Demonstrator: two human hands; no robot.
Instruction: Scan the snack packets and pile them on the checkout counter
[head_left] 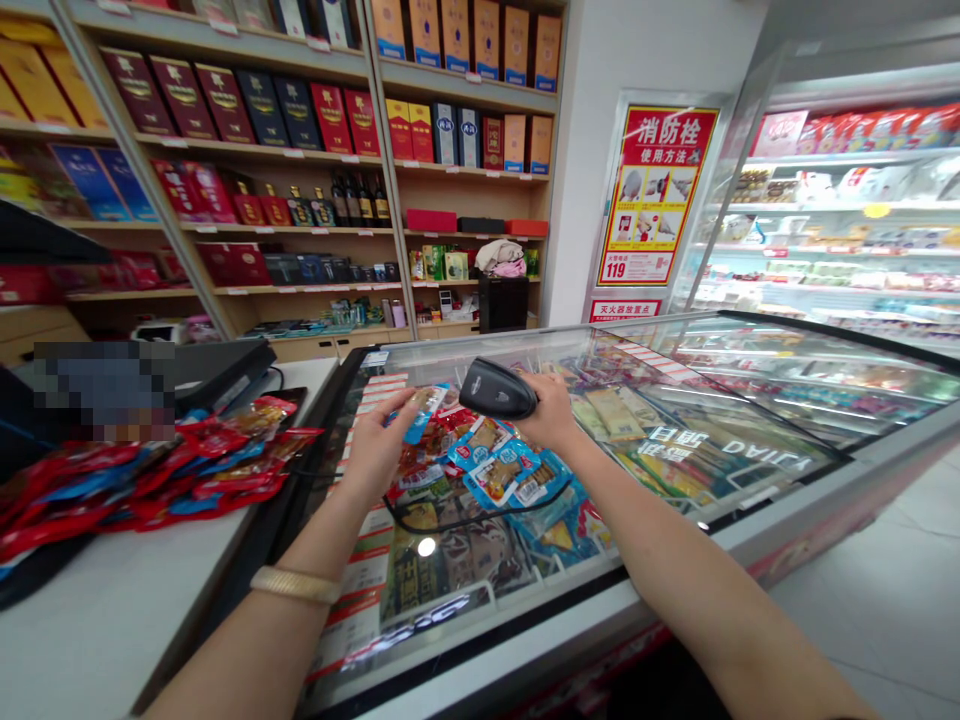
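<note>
My left hand (384, 430) pinches a small blue snack packet (427, 412) above the glass top of a chest freezer. In my right hand (551, 410) is a black barcode scanner (495, 390), its head turned left toward that packet. The gap between scanner and packet is small. Below both hands, several blue snack packets (501, 468) and some red ones lie on the glass. A black cable (480, 522) loops across the glass beneath my hands.
Red and blue snack packets (225, 460) are piled on the white counter (150, 590) at left. The chest freezer (750, 520) stretches to the right. Shelves of boxed bottles (285, 108) line the back wall, and a lit refrigerated display (847, 210) stands at right.
</note>
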